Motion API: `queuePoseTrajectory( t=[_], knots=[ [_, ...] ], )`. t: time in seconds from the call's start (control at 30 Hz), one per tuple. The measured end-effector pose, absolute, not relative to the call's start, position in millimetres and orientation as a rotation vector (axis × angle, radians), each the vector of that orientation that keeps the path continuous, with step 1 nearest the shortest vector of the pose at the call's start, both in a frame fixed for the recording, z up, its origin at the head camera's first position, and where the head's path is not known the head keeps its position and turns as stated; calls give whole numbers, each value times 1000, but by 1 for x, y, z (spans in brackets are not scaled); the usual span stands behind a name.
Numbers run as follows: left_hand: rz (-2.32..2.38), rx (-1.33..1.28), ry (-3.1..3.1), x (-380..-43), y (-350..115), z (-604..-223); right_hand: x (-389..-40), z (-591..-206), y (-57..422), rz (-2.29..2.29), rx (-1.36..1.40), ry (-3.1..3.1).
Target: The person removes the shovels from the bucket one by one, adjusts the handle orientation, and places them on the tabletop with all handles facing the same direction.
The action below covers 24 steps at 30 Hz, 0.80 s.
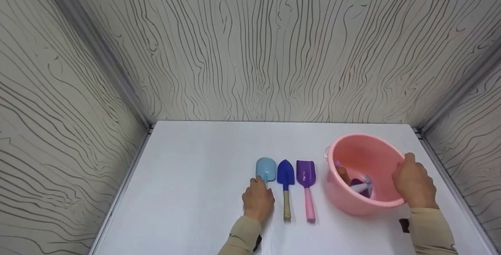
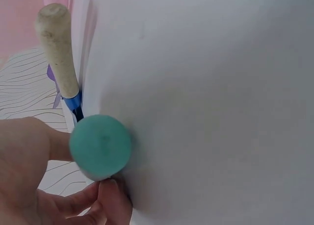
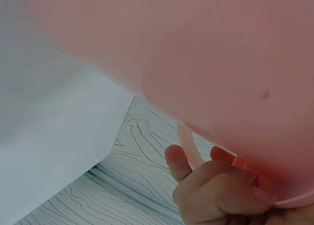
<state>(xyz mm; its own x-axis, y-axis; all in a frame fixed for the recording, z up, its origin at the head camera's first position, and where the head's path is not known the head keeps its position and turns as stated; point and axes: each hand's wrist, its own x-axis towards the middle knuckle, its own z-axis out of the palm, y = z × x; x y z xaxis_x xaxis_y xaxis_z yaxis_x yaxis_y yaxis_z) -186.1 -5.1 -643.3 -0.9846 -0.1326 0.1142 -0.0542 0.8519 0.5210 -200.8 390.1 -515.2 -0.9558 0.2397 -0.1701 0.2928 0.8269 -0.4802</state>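
Observation:
In the head view my left hand point(image 1: 258, 200) is over the handle of a toy shovel with a light blue blade point(image 1: 266, 168). The left wrist view shows the round teal end point(image 2: 100, 145) of that handle between thumb and fingers. Just right of it lie a trowel with a dark blue blade point(image 1: 286, 172) and wooden handle, then a purple shovel point(image 1: 306, 173) with a pink handle. My right hand point(image 1: 415, 180) grips the rim of a pink bucket point(image 1: 344, 200), its fingers curled at the edge near the bail in the right wrist view.
Inside the bucket lie a brown handle point(image 1: 343, 175), a whitish handle point(image 1: 359, 187) and something purple. The white table point(image 1: 188, 192) is enclosed by wood-grain patterned panels point(image 1: 254, 51) at the back and both sides.

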Motion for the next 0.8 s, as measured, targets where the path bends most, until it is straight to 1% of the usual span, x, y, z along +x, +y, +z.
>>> queuePoseTrajectory(
  t=[0.23,0.37,0.5,0.8],
  knots=[
    [-745,148,-2890,-192,-4,-633,-201,-517,392,-769,366,2961],
    [-753,100,-2879,-198,2,-619,-201,-516,393,-780,394,2935],
    [-714,-4,-2862,-207,9,-601,-202,-516,391,-798,408,2925],
    [-477,-209,-2885,-230,25,-546,-200,-517,390,-804,400,2922]
  ],
)
